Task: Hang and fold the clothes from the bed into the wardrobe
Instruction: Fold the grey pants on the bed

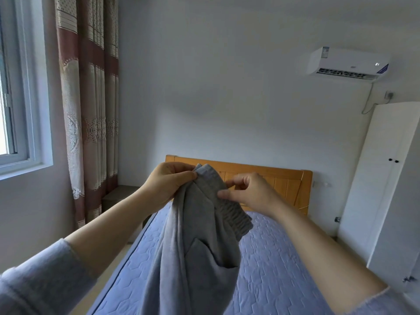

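A pair of grey sweatpants (195, 251) with a ribbed elastic waistband hangs in the air over the bed (272, 264). My left hand (168, 183) grips the waistband at its upper left end. My right hand (247, 192) pinches the waistband a little further right, between thumb and fingers. The legs drop down out of the bottom of the view. The white wardrobe (372, 169) stands at the right with its doors closed; a nearer white door panel (400, 235) juts in at the right edge.
The bed has a blue quilted cover and a wooden headboard (284, 178) against the far wall. A window (13, 87) and patterned curtain (88, 110) fill the left side. A low nightstand (118, 196) sits left of the bed. An air conditioner (347, 63) hangs high on the wall.
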A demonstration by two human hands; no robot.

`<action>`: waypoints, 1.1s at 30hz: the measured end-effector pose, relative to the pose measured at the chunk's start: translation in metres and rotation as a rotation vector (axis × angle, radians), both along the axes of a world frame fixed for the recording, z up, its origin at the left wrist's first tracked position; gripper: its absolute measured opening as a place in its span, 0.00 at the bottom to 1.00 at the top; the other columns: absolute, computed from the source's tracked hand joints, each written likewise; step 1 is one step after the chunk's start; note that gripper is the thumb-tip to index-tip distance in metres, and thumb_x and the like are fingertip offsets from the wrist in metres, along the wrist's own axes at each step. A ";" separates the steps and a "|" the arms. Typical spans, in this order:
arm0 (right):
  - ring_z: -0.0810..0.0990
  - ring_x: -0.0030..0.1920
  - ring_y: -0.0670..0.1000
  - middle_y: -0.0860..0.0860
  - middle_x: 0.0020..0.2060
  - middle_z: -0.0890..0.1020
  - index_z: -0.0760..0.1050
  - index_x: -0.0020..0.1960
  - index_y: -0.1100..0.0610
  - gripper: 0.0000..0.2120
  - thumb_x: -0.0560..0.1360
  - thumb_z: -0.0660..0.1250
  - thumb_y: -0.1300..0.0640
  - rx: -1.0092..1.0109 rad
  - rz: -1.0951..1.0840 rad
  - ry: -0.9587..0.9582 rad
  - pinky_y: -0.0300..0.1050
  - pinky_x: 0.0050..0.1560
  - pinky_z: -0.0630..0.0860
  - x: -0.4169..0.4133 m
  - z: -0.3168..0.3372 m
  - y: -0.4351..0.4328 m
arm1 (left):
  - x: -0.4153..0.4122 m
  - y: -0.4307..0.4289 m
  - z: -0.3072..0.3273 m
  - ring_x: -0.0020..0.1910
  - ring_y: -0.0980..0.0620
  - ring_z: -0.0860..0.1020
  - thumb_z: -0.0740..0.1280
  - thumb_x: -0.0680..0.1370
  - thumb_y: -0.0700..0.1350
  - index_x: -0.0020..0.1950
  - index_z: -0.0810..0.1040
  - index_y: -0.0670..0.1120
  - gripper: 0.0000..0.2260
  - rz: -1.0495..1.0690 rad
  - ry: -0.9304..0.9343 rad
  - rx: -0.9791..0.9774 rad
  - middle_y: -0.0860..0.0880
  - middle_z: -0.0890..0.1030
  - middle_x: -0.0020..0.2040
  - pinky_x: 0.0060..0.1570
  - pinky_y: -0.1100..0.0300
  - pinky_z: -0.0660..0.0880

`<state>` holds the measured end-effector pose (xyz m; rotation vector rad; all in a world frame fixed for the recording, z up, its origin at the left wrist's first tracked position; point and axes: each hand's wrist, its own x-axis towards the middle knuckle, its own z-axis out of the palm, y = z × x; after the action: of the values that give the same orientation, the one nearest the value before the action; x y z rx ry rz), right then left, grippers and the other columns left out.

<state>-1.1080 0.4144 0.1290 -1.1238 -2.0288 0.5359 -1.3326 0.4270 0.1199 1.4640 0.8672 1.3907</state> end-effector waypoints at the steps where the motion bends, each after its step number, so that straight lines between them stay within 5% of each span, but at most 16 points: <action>1: 0.78 0.34 0.39 0.41 0.34 0.82 0.84 0.45 0.48 0.12 0.67 0.75 0.41 -0.050 0.023 -0.039 0.38 0.37 0.72 0.005 -0.003 0.000 | -0.001 0.002 0.001 0.47 0.46 0.82 0.68 0.76 0.33 0.43 0.85 0.44 0.09 -0.007 0.012 0.030 0.40 0.85 0.47 0.48 0.58 0.81; 7: 0.71 0.56 0.38 0.41 0.57 0.76 0.77 0.47 0.34 0.15 0.62 0.75 0.36 -0.121 0.003 -0.166 0.40 0.52 0.69 0.013 -0.018 0.002 | -0.001 0.007 0.010 0.46 0.55 0.83 0.70 0.75 0.34 0.45 0.85 0.49 0.10 0.028 0.118 0.162 0.49 0.86 0.46 0.47 0.65 0.78; 10: 0.75 0.54 0.37 0.37 0.51 0.80 0.79 0.47 0.39 0.09 0.69 0.75 0.44 -0.164 0.043 -0.236 0.42 0.54 0.69 0.014 -0.021 0.003 | -0.005 0.011 0.012 0.48 0.50 0.82 0.73 0.71 0.39 0.46 0.85 0.50 0.07 0.089 0.111 0.168 0.47 0.86 0.47 0.55 0.56 0.77; 13: 0.82 0.51 0.47 0.46 0.48 0.85 0.82 0.50 0.52 0.11 0.72 0.73 0.47 -0.168 0.027 -0.282 0.49 0.56 0.76 0.018 -0.027 0.004 | -0.015 0.014 0.012 0.48 0.49 0.83 0.73 0.67 0.45 0.42 0.86 0.52 0.06 0.164 0.076 0.164 0.47 0.86 0.46 0.54 0.56 0.77; 16: 0.80 0.41 0.49 0.49 0.39 0.83 0.80 0.44 0.53 0.11 0.74 0.70 0.46 -0.004 -0.052 -0.253 0.51 0.46 0.77 0.028 -0.018 0.003 | -0.029 0.020 0.004 0.44 0.52 0.83 0.72 0.72 0.38 0.40 0.86 0.55 0.11 0.200 0.087 0.174 0.50 0.86 0.43 0.48 0.61 0.79; 19: 0.80 0.41 0.47 0.47 0.38 0.82 0.79 0.42 0.52 0.10 0.75 0.69 0.45 0.243 -0.171 -0.243 0.51 0.46 0.77 0.036 -0.005 0.009 | -0.037 0.023 -0.007 0.35 0.58 0.82 0.67 0.76 0.32 0.39 0.86 0.56 0.19 0.186 0.072 0.139 0.52 0.86 0.38 0.35 0.67 0.78; 21: 0.80 0.42 0.50 0.47 0.41 0.82 0.78 0.48 0.52 0.13 0.73 0.70 0.43 0.289 -0.192 -0.291 0.50 0.44 0.78 0.034 -0.004 0.013 | -0.035 0.024 -0.010 0.35 0.58 0.81 0.66 0.76 0.32 0.40 0.86 0.56 0.20 0.175 0.072 0.133 0.52 0.85 0.38 0.34 0.65 0.78; 25: 0.79 0.53 0.50 0.48 0.54 0.81 0.69 0.69 0.52 0.35 0.69 0.71 0.35 0.211 -0.275 -0.463 0.44 0.48 0.76 0.035 -0.017 0.026 | -0.028 0.028 -0.010 0.36 0.57 0.80 0.67 0.76 0.32 0.41 0.86 0.52 0.16 0.166 0.063 0.149 0.51 0.85 0.40 0.37 0.64 0.78; 29: 0.72 0.47 0.50 0.46 0.39 0.74 0.77 0.42 0.53 0.20 0.68 0.71 0.36 0.403 -0.391 -0.577 0.37 0.34 0.62 0.038 -0.010 0.038 | -0.018 0.032 -0.008 0.36 0.59 0.80 0.65 0.75 0.29 0.46 0.82 0.48 0.15 0.128 0.093 0.189 0.51 0.85 0.39 0.34 0.68 0.76; 33: 0.71 0.48 0.48 0.47 0.47 0.72 0.76 0.42 0.51 0.16 0.66 0.75 0.40 0.254 -0.337 -0.409 0.38 0.39 0.67 0.046 -0.009 0.046 | -0.019 0.037 -0.008 0.35 0.58 0.79 0.64 0.75 0.28 0.46 0.82 0.46 0.14 0.086 0.046 0.201 0.50 0.84 0.39 0.34 0.68 0.76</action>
<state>-1.0625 0.4607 0.1202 -1.4616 -2.1003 -0.1308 -1.3519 0.4638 0.1114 1.6321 0.8470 1.5498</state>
